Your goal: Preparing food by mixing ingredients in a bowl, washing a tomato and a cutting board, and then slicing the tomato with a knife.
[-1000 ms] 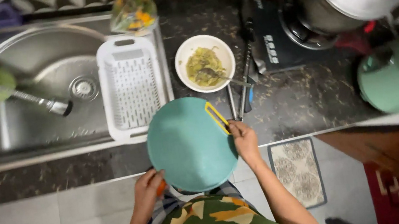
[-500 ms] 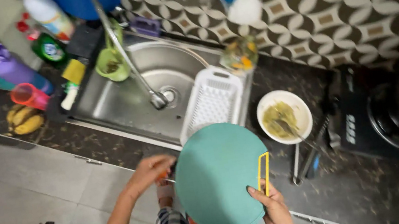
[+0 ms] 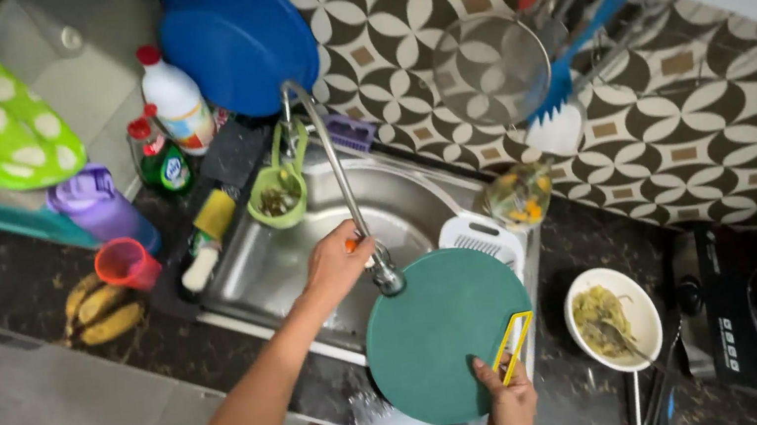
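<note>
Teal and round, the cutting board (image 3: 446,332) hangs over the sink's (image 3: 305,253) near right edge. The right hand (image 3: 508,408) pinches its near rim beside the yellow handle slot (image 3: 514,347). The left hand (image 3: 335,267) closes on the tap (image 3: 353,206). Stiff, light plastic, likely slippery when wet; the slot offers the surest hold.
</note>
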